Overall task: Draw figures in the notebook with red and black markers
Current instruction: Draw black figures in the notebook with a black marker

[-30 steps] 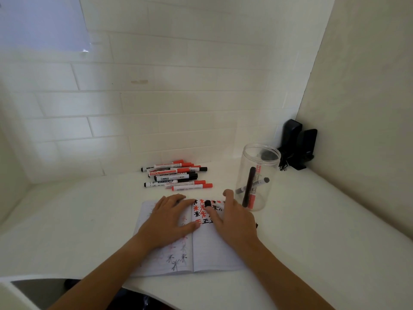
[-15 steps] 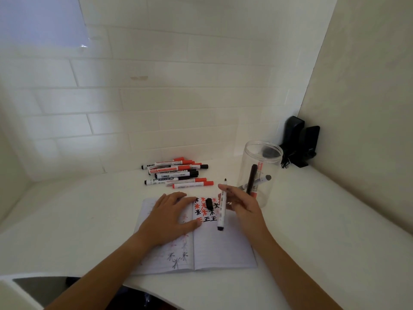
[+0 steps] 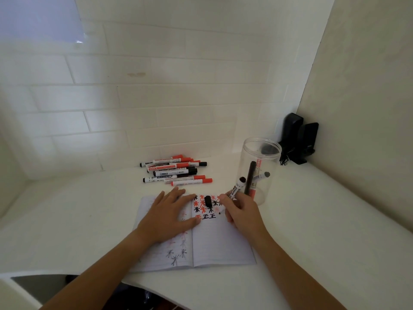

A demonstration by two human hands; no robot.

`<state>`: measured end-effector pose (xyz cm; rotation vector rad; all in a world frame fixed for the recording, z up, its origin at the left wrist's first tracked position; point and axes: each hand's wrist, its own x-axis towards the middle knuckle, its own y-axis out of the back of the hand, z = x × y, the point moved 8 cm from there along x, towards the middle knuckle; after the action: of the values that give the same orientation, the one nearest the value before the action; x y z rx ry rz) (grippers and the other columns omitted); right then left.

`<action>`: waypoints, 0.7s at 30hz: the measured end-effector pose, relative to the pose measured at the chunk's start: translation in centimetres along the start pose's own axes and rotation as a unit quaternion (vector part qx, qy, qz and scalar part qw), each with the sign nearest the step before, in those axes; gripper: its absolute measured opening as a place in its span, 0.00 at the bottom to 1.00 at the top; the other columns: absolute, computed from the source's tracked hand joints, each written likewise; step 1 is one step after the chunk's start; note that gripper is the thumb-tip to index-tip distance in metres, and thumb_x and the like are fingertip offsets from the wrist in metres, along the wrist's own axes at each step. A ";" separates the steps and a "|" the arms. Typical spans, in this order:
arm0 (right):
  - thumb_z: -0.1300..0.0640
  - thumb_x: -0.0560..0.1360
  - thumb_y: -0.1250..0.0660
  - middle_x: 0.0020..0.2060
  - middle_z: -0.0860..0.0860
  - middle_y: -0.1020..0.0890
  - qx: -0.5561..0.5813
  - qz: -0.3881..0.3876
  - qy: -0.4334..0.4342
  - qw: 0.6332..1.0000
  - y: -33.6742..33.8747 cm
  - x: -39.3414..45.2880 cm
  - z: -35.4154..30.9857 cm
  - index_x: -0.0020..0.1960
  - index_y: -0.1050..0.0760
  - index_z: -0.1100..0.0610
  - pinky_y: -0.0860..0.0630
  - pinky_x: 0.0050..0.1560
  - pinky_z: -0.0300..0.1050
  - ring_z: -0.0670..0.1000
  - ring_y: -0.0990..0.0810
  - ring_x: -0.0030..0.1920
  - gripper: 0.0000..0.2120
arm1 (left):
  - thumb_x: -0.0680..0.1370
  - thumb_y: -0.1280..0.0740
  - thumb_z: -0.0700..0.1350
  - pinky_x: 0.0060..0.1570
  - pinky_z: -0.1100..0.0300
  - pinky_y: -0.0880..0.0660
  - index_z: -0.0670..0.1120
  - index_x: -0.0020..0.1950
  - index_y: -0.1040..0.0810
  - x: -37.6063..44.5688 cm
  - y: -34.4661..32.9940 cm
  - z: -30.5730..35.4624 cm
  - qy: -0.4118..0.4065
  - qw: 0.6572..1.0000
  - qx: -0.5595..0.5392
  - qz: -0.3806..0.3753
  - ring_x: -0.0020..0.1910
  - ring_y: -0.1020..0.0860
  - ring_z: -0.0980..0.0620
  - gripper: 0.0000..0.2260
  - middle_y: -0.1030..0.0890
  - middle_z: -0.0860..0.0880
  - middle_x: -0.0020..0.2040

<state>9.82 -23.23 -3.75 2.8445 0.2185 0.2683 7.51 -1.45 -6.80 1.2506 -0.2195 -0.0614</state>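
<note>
White bench (image 3: 312, 220) surface carries an open notebook (image 3: 221, 242) near its front edge, the right page marked along the top with red and black star figures and a row of characters beneath. The left hand (image 3: 169, 218) lies flat with fingers spread, pressing the left page down beside the spine. The right hand (image 3: 242, 211) pinches a black marker (image 3: 234, 192) with curled fingers, its tip on the right page just right of the characters, its barrel slanting up toward the far right. A black cap (image 3: 207, 201) lies on the drawn figures between the two hands. Toward the back edge sits a heap of red and black markers (image 3: 176, 172). A clear plastic jar (image 3: 257, 168) holding a few markers stands just beyond the right hand, and a black device (image 3: 298, 139) occupies the far right corner.
</note>
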 end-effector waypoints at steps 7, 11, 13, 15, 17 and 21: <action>0.57 0.82 0.32 0.34 0.54 0.17 -0.020 -0.015 0.007 1.000 0.2 0.0 -0.7 0.48 0.23 0.57 0.27 0.24 0.40 0.51 0.24 0.24 0.05 | 0.74 0.47 0.76 0.78 0.51 0.58 0.63 0.79 0.44 0.0 0.0 0.0 0.004 1.000 0.006 -0.001 0.80 0.50 0.55 0.36 0.43 0.55 0.81; 0.56 0.79 0.28 0.33 0.59 0.19 -0.039 0.000 0.002 0.999 0.4 0.0 -0.6 0.48 0.25 0.60 0.29 0.22 0.38 0.51 0.24 0.22 0.09 | 0.74 0.46 0.76 0.78 0.51 0.57 0.63 0.79 0.43 -0.1 0.1 0.0 0.005 1.000 0.001 0.002 0.80 0.49 0.55 0.36 0.43 0.55 0.81; 0.57 0.78 0.27 0.34 0.63 0.18 -0.047 0.007 -0.018 0.999 0.6 -0.1 -0.2 0.48 0.27 0.62 0.29 0.21 0.38 0.52 0.24 0.21 0.11 | 0.73 0.47 0.77 0.78 0.51 0.57 0.63 0.79 0.43 -0.1 0.1 0.0 0.004 1.000 -0.002 0.001 0.80 0.49 0.55 0.37 0.43 0.55 0.81; 0.57 0.78 0.27 0.30 0.64 0.19 -0.058 -0.001 -0.035 0.998 0.7 -0.1 0.2 0.47 0.28 0.63 0.28 0.21 0.39 0.52 0.25 0.20 0.12 | 0.72 0.49 0.78 0.79 0.50 0.57 0.63 0.79 0.43 -0.1 0.1 0.0 0.004 1.000 -0.007 0.001 0.80 0.48 0.55 0.38 0.42 0.55 0.81; 0.58 0.78 0.28 0.28 0.64 0.19 -0.058 -0.012 -0.043 0.997 0.5 -0.2 0.5 0.46 0.30 0.64 0.27 0.22 0.41 0.53 0.25 0.20 0.13 | 0.71 0.49 0.79 0.79 0.50 0.56 0.63 0.79 0.43 -0.1 0.2 0.0 0.004 1.000 -0.008 0.003 0.80 0.48 0.55 0.39 0.42 0.56 0.80; 0.59 0.78 0.28 0.27 0.64 0.19 -0.053 -0.017 -0.044 0.997 0.4 -0.1 0.5 0.47 0.30 0.66 0.27 0.23 0.42 0.53 0.25 0.20 0.14 | 0.73 0.45 0.76 0.78 0.51 0.57 0.63 0.79 0.42 0.0 0.3 -0.1 0.006 1.000 -0.008 0.008 0.80 0.48 0.55 0.37 0.41 0.56 0.80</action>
<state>9.85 -23.82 -4.16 2.7365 0.2280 0.1435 7.46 -1.30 -6.57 1.2336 -0.2186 -0.0430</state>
